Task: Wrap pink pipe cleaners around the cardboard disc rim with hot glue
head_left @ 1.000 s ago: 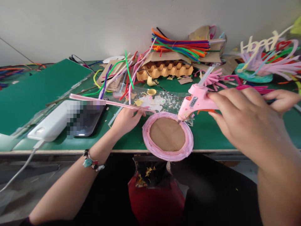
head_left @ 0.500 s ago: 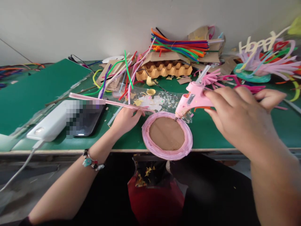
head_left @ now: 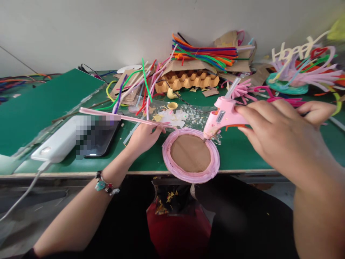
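Note:
My left hand pinches a pale pink pipe cleaner that runs left over the phone and right to the rim of a round piece. This cardboard disc is ringed with pink and lilac pipe cleaner coils and overhangs the table's front edge a little. My right hand is wrapped round the handle of a pink hot glue gun. A clear glue stick juts from its back. The nozzle points down at the inner edge of the coils, at the upper right of the disc.
A white power bank with a cable and a phone lie on the left. Behind are loose pipe cleaners, an egg carton, a bundle of coloured pipe cleaners and scraps on clear plastic. A "Happy" decoration stands at the right.
The glue gun's nozzle has moved slightly right and down along the inner edge of the coils, with my right hand shifting right. My left hand and the pipe cleaner have stayed put.

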Tool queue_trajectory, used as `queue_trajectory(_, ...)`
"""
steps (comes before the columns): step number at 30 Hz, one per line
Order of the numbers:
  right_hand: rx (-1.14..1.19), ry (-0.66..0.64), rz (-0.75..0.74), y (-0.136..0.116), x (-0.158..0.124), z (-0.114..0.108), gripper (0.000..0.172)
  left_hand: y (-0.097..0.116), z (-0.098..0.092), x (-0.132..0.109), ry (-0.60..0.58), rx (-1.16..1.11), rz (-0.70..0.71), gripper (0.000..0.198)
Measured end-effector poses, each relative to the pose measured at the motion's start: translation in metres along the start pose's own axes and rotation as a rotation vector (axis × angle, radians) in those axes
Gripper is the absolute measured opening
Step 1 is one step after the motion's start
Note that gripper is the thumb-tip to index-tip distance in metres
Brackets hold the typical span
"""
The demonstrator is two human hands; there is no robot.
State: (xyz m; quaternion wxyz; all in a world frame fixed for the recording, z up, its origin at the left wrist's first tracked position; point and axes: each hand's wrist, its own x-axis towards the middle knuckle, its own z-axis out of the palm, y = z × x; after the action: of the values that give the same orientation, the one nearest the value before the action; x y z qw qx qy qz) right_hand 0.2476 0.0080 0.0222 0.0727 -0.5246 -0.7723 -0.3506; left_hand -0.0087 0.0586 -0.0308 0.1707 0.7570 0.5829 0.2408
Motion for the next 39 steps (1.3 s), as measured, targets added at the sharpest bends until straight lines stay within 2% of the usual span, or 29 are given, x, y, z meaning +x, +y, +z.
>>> queue_trajectory(7,-0.036,0.054,-0.035,0.005,-0.002,0.003,0.024,0.002,-0.001,-0.001,-0.002,-0.007,-0.02,0.029)
queue_trajectory(12,0.046,0.131,0.031,0.011,0.003,0.009,0.027,0.001,0.0,-0.001,0.0,-0.012,-0.025,0.029)
queue_trajectory(16,0.224,0.064,0.138,0.014,0.006,0.022,0.034,-0.001,0.0,-0.001,0.012,-0.026,-0.02,0.029)
queue_trajectory(19,0.327,0.068,0.195,0.011,0.008,0.038,0.037,-0.001,0.0,-0.001,0.01,-0.035,-0.008,0.03)
queue_trajectory(23,0.232,0.041,0.25,0.003,0.013,0.059,0.035,0.001,-0.001,-0.001,0.007,-0.016,-0.028,0.03)
queue_trajectory(29,0.195,-0.117,0.247,-0.002,0.02,0.077,0.037,0.001,0.002,-0.002,0.05,-0.013,0.018,0.031)
queue_trajectory(32,0.161,-0.169,0.247,-0.001,0.021,0.074,0.04,-0.001,0.003,-0.002,0.15,-0.033,0.121,0.03)
queue_trajectory(35,0.231,-0.048,0.236,-0.003,0.025,0.061,0.033,0.0,0.002,-0.002,0.194,-0.118,0.203,0.032)
queue_trajectory(37,0.417,0.066,0.14,-0.009,0.029,0.049,0.024,0.003,0.001,-0.002,0.156,-0.198,0.212,0.035)
queue_trajectory(39,0.657,0.105,-0.057,-0.019,0.033,0.037,0.022,0.005,0.0,-0.003,0.111,-0.269,0.21,0.037)
